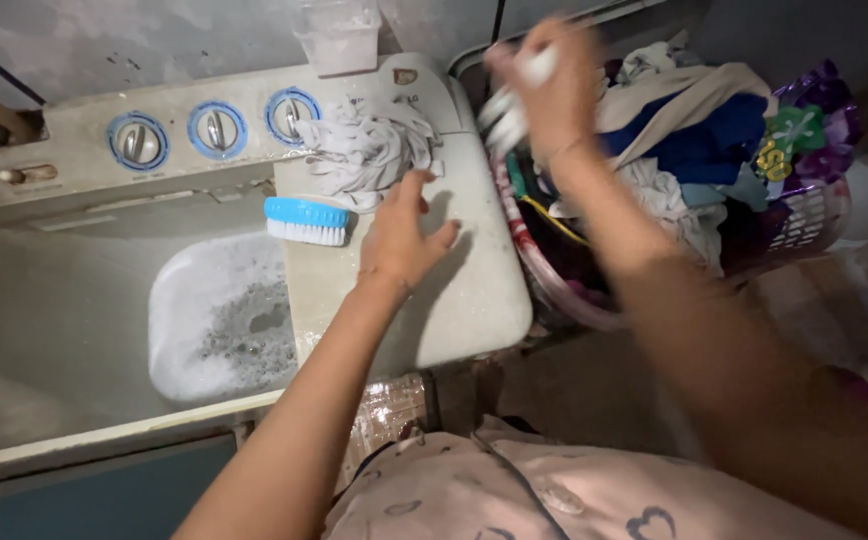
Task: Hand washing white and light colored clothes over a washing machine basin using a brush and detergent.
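Over laundry basket (804, 215), white cloth (514, 100) gripped in right hand (554, 95), fingers closed round it, bit blurry tbh. Left hand (399, 235) laid flat on washer lid (454, 290), fingers spread wide, nothing held. Wrung white garment (369, 150) and blue scrub brush (306, 220) seen just beside it. Sudsy tub (219, 320) further left.

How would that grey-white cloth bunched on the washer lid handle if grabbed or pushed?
The cloth lies crumpled in twisted folds, so it is probably floppy and would drape rather than hold shape. It looks wrung and the lid looks speckled wet, so it may be damp and heavy for its size. Pushed, it would likely drag and bunch, not roll.
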